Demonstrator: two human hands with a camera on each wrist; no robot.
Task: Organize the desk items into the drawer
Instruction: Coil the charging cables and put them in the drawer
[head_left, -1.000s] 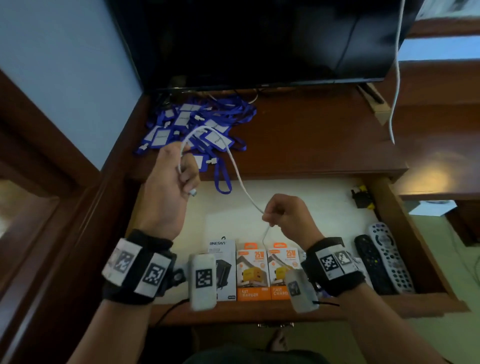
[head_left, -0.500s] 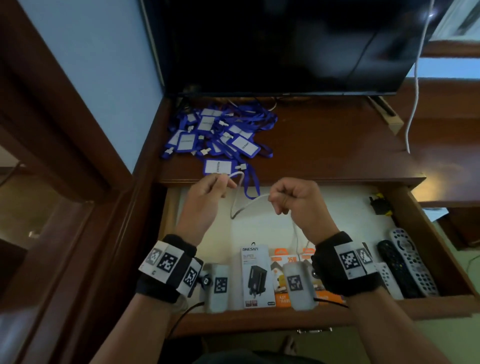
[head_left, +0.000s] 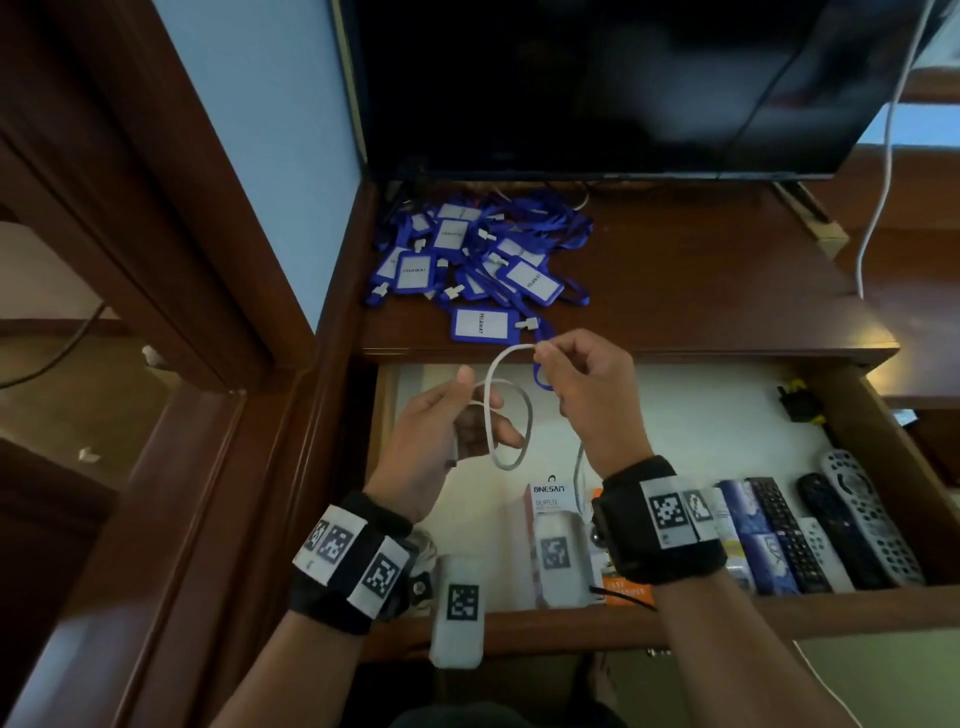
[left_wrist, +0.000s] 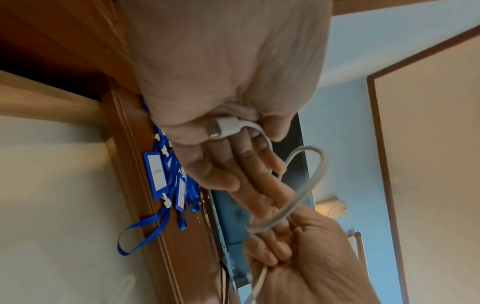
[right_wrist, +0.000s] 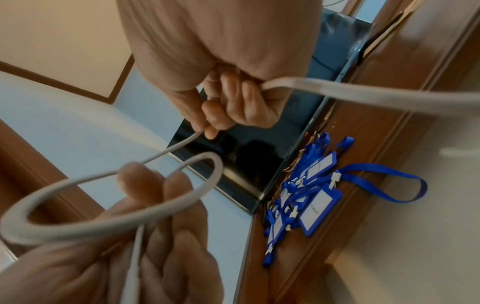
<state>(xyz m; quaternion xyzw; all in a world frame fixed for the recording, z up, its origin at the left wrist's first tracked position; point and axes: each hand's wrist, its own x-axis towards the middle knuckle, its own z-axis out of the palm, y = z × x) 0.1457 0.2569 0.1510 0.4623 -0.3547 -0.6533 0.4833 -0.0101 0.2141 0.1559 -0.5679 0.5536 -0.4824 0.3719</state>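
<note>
A white charging cable (head_left: 496, 415) is coiled in loops round the fingers of my left hand (head_left: 478, 410), above the left part of the open drawer (head_left: 727, 618). In the left wrist view the left thumb pins the cable's plug (left_wrist: 223, 127) against the palm. My right hand (head_left: 566, 374) pinches the cable just past the top of the loop, close to the desk's front edge. The right wrist view shows the cable (right_wrist: 215, 168) running through my right hand (right_wrist: 226, 102), with its free end trailing away. A heap of blue badge holders (head_left: 467, 260) with lanyards lies on the desk.
Along the drawer's front lie charger boxes (head_left: 550, 499), small blue packs (head_left: 748, 530) and several remotes (head_left: 857, 525); a black plug (head_left: 800, 402) sits at its back right. A dark TV (head_left: 597, 78) stands behind the badges. A wooden frame and wall close off the left side.
The cable, stretched between the hands a second ago, is now wound into loops on my left fingers. The left hand dropped over the drawer and the right hand rose toward the desk edge.
</note>
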